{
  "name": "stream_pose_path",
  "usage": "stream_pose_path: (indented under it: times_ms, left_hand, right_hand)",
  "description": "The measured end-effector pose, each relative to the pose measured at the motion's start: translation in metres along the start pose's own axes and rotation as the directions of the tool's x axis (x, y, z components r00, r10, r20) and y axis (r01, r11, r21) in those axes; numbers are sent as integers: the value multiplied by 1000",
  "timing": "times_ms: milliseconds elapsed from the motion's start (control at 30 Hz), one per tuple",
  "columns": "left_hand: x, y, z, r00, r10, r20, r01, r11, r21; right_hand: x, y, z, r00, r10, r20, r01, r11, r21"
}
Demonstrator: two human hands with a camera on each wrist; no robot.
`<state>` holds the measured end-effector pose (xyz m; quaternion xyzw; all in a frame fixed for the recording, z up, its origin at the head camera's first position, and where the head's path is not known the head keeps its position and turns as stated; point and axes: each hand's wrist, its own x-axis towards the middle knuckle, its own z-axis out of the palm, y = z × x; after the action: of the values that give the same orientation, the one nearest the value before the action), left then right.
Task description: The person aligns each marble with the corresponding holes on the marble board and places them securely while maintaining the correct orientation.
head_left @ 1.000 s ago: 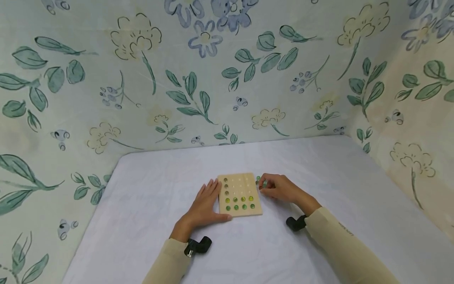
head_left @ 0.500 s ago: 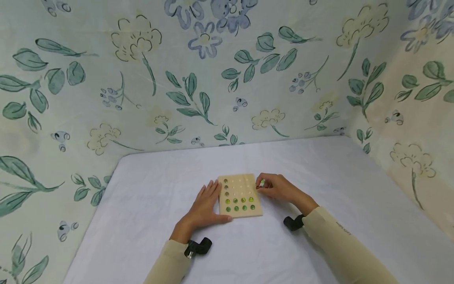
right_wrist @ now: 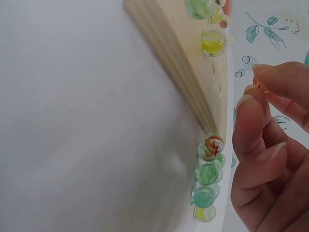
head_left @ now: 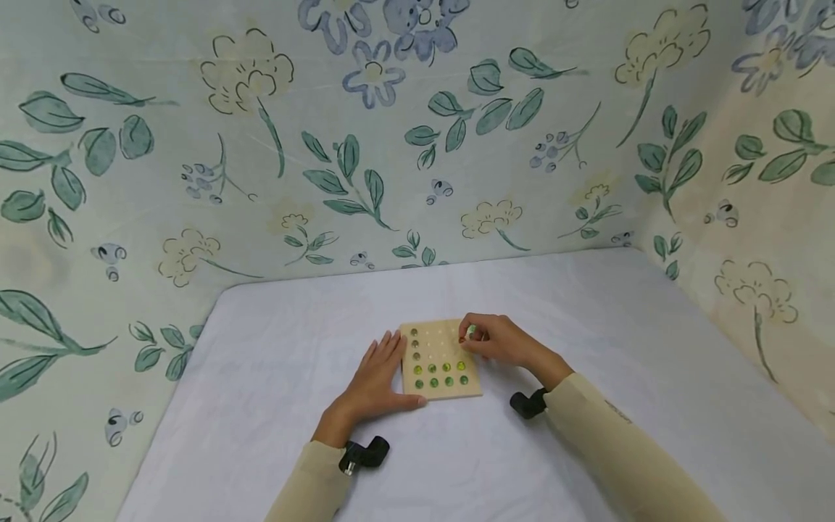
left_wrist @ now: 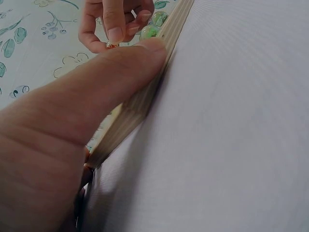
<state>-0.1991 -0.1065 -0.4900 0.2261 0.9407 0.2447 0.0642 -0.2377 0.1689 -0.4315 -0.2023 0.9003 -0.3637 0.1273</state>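
Note:
A square wooden board (head_left: 443, 335) lies on the white cloth, with green marbles (head_left: 434, 382) along its front row and yellow marbles (head_left: 446, 367) behind them. Darker-looking marbles (head_left: 416, 344) run up its left side. My left hand (head_left: 375, 380) rests against the board's left edge, fingers straight and thumb at the front edge. Over the board's right side, my right hand (head_left: 499, 339) pinches an orange-red marble (right_wrist: 259, 86) between thumb and fingertips, largely covered by them. A bit of green (head_left: 472, 330) shows between those fingers in the head view.
Beside the board, in the right wrist view, sit several loose marbles: a red-and-white marble (right_wrist: 211, 148), a green marble (right_wrist: 207, 173), a teal marble (right_wrist: 203, 197) and a yellow-and-clear marble (right_wrist: 204, 213). Flower-patterned cloth (head_left: 352, 181) hangs behind the table.
My right hand has moved left from the loose marbles beside the board to over its right side, pinching a marble. The left hand stays where it was.

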Motion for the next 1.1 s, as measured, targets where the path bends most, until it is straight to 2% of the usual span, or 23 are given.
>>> stream_pose_path:
  times_ms: [367,1100]
  left_hand:
    - [2,-3,0,1000,2,-3,-2,1000,14]
    - [3,-5,1,1000,-1,10,1,1000,15]
  right_hand:
    - [7,-9,3,1000,-25,9,25,1000,10]
    - [25,-17,20,999,-10,43,10,1000,0]
